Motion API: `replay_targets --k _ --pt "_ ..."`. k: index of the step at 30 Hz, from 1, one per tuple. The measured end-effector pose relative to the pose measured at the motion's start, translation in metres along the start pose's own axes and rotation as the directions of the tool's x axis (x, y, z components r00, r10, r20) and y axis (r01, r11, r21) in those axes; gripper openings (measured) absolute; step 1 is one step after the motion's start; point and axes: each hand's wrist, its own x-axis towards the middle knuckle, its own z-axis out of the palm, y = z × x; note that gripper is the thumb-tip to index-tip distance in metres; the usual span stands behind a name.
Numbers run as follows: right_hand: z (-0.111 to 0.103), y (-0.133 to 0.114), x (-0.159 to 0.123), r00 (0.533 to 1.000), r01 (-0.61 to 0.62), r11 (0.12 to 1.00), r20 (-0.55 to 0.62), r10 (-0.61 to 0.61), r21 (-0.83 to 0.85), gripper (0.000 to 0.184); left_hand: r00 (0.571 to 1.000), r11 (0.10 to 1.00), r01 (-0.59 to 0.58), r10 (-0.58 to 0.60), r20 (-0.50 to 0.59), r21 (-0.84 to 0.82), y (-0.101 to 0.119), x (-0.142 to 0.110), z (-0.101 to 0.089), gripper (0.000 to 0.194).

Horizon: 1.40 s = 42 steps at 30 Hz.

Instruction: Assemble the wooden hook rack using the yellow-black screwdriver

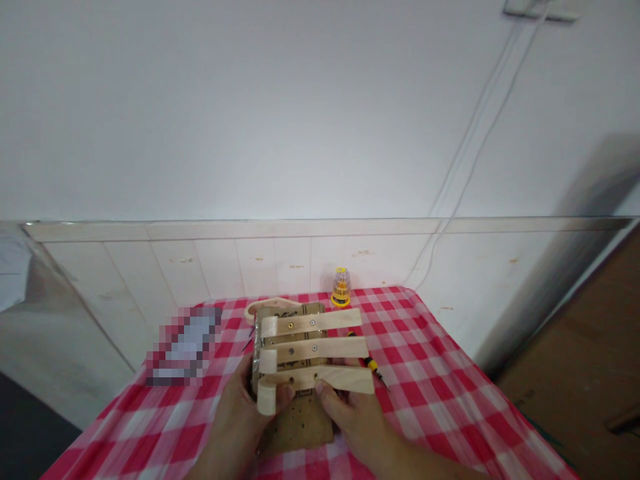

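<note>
Three pale wooden strips, each with a thick curved left end, lie side by side across a piece of brown cardboard (295, 423). Two screw heads show on the top strip (337, 321) and two on the middle strip (340, 347). Two dark spots mark the bottom strip (345, 379); whether they are holes or screws I cannot tell. My left hand (245, 397) grips the cardboard's left side, its thumb on the bottom strip. On the right, my right hand (355, 407) is closed round the cardboard, thumb pressed at the strip's lower edge. Its other fingers are mostly hidden.
A yellow and black screwdriver (372, 365) lies right of the strips. Behind them stand a yellow-capped bit holder (341, 290) and another wooden piece (250, 310). A pixelated flat object (187, 347) is at left on the checked tablecloth (420, 373). The wall (280, 260) borders the table's far edge.
</note>
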Motion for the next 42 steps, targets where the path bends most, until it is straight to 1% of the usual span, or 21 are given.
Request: replay_targets --k 5,11,16,20,23,25,28,31,33,36,38,42 --pt "0.002 -0.003 0.000 1.000 -0.006 1.000 -0.001 0.006 0.008 0.045 1.000 1.000 0.013 -0.013 0.016 -0.020 0.000 0.000 0.001 0.062" --pt "0.000 0.006 0.000 0.999 -0.035 0.999 -0.012 0.035 0.012 0.047 1.000 1.000 0.019 -0.019 -0.024 0.019 -0.005 0.004 -0.001 0.059" --pt "-0.002 0.009 0.000 0.997 -0.068 0.997 -0.018 0.068 0.044 0.044 0.999 0.998 0.032 -0.032 -0.004 -0.046 -0.005 0.002 0.001 0.058" --pt "-0.003 0.001 0.000 0.994 -0.106 0.994 0.016 0.105 0.041 0.042 0.992 0.990 0.124 -0.125 -0.016 -0.062 0.004 -0.003 0.002 0.054" --pt "0.000 -0.008 0.003 0.992 -0.124 0.991 0.039 0.122 0.044 0.044 0.981 0.973 0.195 -0.194 0.019 -0.125 0.013 -0.006 0.001 0.053" --pt "0.002 -0.015 0.005 0.988 -0.149 0.987 0.051 0.146 0.061 0.046 0.969 0.955 0.246 -0.247 0.017 -0.168 0.018 -0.009 0.001 0.052" --pt "0.005 -0.023 0.004 0.975 -0.220 0.973 0.039 0.218 0.068 0.051 0.931 0.904 0.357 -0.364 0.015 -0.237 0.022 -0.019 0.003 0.047" --pt "0.004 -0.026 -0.008 0.956 -0.292 0.953 0.002 0.293 0.080 0.053 0.889 0.845 0.455 -0.449 0.092 -0.281 0.024 -0.034 0.007 0.041" --pt "0.003 -0.025 -0.018 0.946 -0.321 0.942 -0.014 0.324 0.098 0.052 0.874 0.833 0.485 -0.470 0.121 -0.265 0.026 -0.044 0.009 0.035" --pt "0.003 -0.021 -0.031 0.945 -0.320 0.943 -0.047 0.325 0.091 0.048 0.865 0.834 0.502 -0.479 0.152 -0.230 0.031 -0.050 0.010 0.028" --pt "0.004 -0.019 -0.034 0.942 -0.325 0.942 -0.055 0.330 0.088 0.046 0.868 0.843 0.495 -0.469 0.164 -0.207 0.035 -0.048 0.009 0.026" --pt "0.007 -0.017 -0.029 0.929 -0.352 0.923 -0.065 0.365 0.153 0.046 0.886 0.878 0.460 -0.445 0.132 -0.130 0.039 -0.037 0.006 0.019"
